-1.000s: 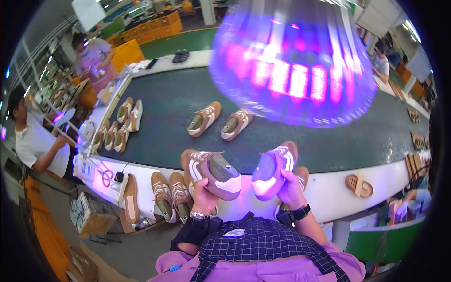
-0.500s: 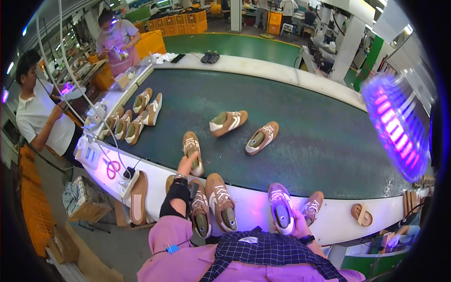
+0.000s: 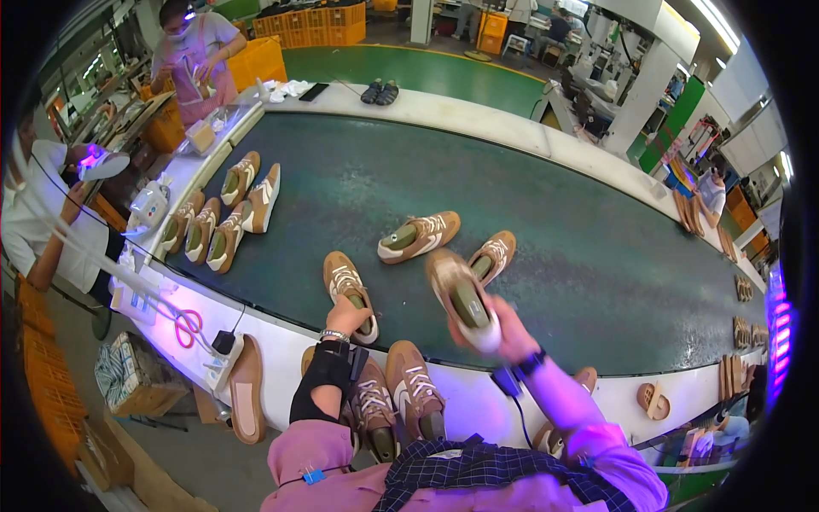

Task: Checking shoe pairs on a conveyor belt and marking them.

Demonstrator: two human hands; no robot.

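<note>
My right hand (image 3: 510, 334) is closed round the heel of a brown sneaker (image 3: 455, 288) with a pale sole and a green insert, raised over the near edge of the dark belt (image 3: 563, 282). My left hand (image 3: 348, 316) has its fingers at the opening of another brown sneaker (image 3: 341, 275), which rests on the belt. Beyond the raised shoe lie a laced sneaker (image 3: 420, 236) and a second one (image 3: 496, 254), partly hidden by it. Close to my body, a sneaker (image 3: 373, 397) and its neighbour (image 3: 415, 380) stand on the white ledge.
Several sneakers (image 3: 223, 241) cluster at the belt's left. Red-handled scissors (image 3: 188, 328), a black plug (image 3: 223, 341) and a tan sole (image 3: 247, 392) lie on the left ledge. A tan sandal (image 3: 653, 401) is at right. A purple-lit lamp (image 3: 778, 341) glows at the right rim. Co-workers stand at left.
My right hand has lifted a sneaker from the near ledge forward over the belt. My left hand has closed in on the belt sneaker's opening. The view has shifted, and the lamp sits farther right.
</note>
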